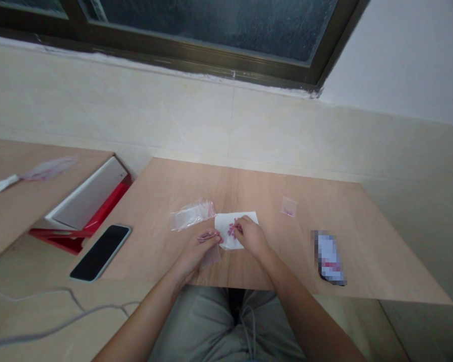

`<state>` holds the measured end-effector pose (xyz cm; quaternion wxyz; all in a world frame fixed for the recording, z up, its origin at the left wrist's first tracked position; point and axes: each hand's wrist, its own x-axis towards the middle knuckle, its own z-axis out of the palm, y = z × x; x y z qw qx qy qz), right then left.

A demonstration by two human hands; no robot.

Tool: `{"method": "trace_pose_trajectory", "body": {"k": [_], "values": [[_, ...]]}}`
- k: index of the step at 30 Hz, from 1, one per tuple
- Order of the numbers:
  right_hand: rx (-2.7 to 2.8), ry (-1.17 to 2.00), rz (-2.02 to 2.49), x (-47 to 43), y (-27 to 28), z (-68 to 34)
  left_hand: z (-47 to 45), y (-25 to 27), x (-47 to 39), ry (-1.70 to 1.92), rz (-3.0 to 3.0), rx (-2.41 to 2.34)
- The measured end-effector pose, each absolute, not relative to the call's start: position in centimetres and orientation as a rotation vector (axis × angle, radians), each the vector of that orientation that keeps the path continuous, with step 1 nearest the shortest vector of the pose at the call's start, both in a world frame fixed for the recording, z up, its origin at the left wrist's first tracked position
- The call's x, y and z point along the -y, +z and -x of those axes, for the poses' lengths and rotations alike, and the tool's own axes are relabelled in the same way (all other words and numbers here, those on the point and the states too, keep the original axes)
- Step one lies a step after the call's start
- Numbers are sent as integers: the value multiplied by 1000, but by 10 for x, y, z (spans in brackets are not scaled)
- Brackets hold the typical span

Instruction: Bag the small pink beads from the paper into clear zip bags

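loose, creased grey-green trousers with a pale drawstring; forearms and hands bare.

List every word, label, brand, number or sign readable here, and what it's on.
No text can be read.
Pixelated object at right: blocked out, unreadable.
Small clear bag: pink marks too small to tell.
Phone: dark screen, no text visible.
White paper: no writing discernible.

- Small pieces: deep pink
- Paper: plain white
- Table: light brown, wood-grained
- Left phone: black screen, pale edge
- Far wall: cream
- Far window frame: dark brown
- Trousers, near: greyish green
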<state>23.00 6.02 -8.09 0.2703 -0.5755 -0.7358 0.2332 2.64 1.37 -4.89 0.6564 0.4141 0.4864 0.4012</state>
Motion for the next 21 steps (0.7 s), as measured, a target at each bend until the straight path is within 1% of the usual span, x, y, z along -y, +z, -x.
{"method": "trace_pose_trajectory", "body": {"k": [5,8,10,12,15,21], "values": [[1585,797,1415,-49,-47,-215,-29,-61,-14,898,-1041,-1068],[1786,793,1265,-37,-24,-201,-30,-64,-14,896,-1058,-1020],[1929,785,1186,-34,-18,-198,-30,-61,-14,915,-1066,-1008],[1878,791,1228,-37,-23,-203,-29,-57,-14,936,-1039,-1032],[1742,790,1373,-46,-45,-223,-29,-52,-14,968,-956,-1070],[1995,658,1505,-49,-81,-249,-30,-50,-14,990,-899,-1080]]}}
